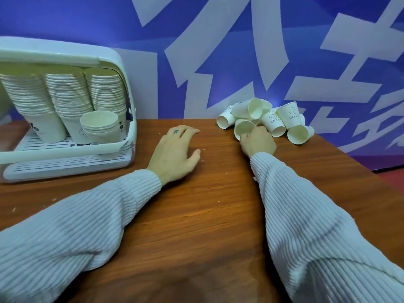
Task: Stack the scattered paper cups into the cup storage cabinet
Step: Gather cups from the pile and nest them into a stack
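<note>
A heap of white paper cups (275,119) printed with "HELLO" lies scattered at the table's far right, against the wall. My right hand (259,142) reaches into the near edge of the heap, fingers closed around the rim of one cup (242,127) lying on its side. My left hand (176,153) rests flat on the wooden table, fingers spread, holding nothing. The white cup storage cabinet (122,68) stands at the far left, its lid raised, holding three tall upside-down stacks (65,95) and a short upright stack (99,125) in front.
The brown wooden table (196,215) runs from the cabinet to the cup heap, with small crumbs on it. A blue wall with large white characters (240,51) rises right behind. The table's right edge slants off beyond the heap.
</note>
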{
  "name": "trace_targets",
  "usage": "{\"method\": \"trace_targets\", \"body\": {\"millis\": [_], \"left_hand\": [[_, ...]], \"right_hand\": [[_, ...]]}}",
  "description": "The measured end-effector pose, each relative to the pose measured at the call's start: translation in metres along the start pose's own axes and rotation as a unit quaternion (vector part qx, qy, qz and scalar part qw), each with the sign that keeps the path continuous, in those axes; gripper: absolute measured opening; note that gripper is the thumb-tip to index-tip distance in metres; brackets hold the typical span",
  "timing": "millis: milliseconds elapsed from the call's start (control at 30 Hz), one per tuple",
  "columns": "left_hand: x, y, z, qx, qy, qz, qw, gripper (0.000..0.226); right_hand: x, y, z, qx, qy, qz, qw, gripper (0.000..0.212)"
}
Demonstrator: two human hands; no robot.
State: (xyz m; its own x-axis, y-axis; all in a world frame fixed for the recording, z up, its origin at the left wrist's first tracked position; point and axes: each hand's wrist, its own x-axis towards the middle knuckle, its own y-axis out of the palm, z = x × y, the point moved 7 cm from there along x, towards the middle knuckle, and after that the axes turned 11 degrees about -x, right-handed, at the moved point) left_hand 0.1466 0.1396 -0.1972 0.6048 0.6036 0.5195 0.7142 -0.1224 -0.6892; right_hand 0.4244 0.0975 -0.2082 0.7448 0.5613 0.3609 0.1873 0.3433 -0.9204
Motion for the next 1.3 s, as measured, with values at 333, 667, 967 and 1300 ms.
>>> {"method": "trace_targets", "body": {"millis": [333, 667, 967, 1300], "left_hand": [[0.004, 0.029, -0.016, -0.056, -0.018, 0.077, 0.995, 0.110], [-0.008, 0.022, -0.006, -0.077, -0.060, 0.062, 0.993, 0.091], [-0.011, 0.018, 0.004, -0.082, -0.077, 0.056, 0.992, 0.093], [-0.010, 0.022, 0.002, -0.085, -0.087, 0.065, 0.990, 0.095]], "right_hand": [[-0.076, -0.022, 0.049, 0.358, -0.206, 0.201, 0.888, 0.051], [-0.032, -0.028, -0.024, 0.173, 0.071, -0.013, 0.982, 0.019], [-0.025, -0.006, -0.034, 0.158, 0.073, 0.039, 0.984, 0.033], [-0.006, 0.018, -0.019, 0.146, 0.005, 0.148, 0.978, 0.061]]}}
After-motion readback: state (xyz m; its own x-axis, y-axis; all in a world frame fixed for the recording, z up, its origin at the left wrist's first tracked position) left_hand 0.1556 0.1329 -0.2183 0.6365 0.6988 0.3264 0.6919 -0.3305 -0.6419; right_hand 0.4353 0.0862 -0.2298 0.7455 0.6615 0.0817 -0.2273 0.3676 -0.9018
